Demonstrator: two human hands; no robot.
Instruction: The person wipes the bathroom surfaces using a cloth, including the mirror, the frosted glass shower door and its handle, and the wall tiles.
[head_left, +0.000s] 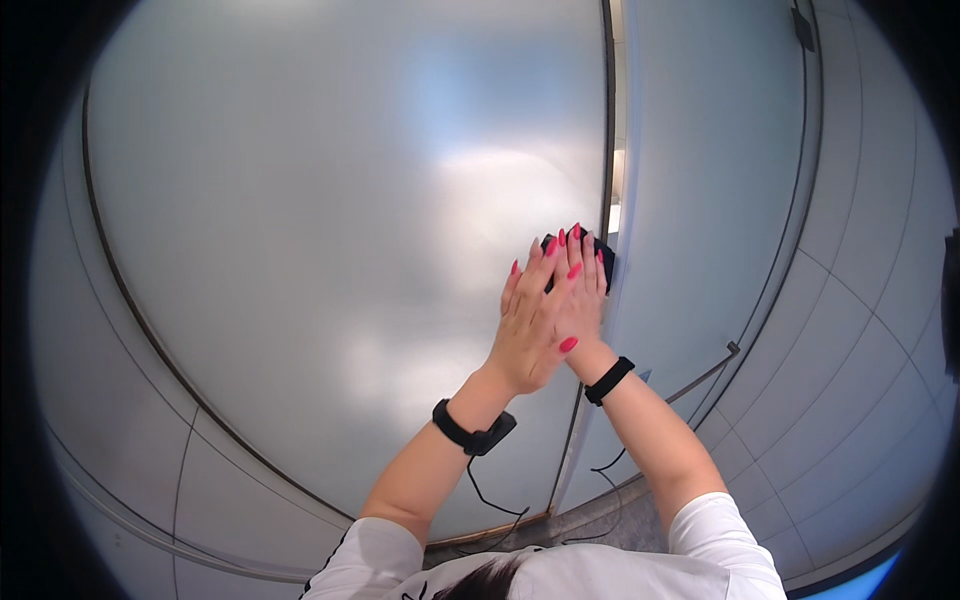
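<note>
Both my hands meet at the right edge of a large frosted glass door panel (285, 225). My left hand (529, 322), fingers spread, partly covers my right hand (583, 300). Beneath the fingers of my right hand sits a black fitting (607, 262), perhaps a door lock; most of it is hidden. My right fingers point upward and lie extended over it. Between this panel and a second frosted glass panel (705, 187) a narrow gap (619, 180) shows a bright space behind. A black strap with a small device (480, 433) circles my left wrist.
A black band (609, 381) is on my right wrist, and thin cables (495, 504) hang below my arms. A metal bar (701, 375) crosses the right panel low down. Tiled walls (825, 375) flank the glass, and grey floor (630, 517) shows below.
</note>
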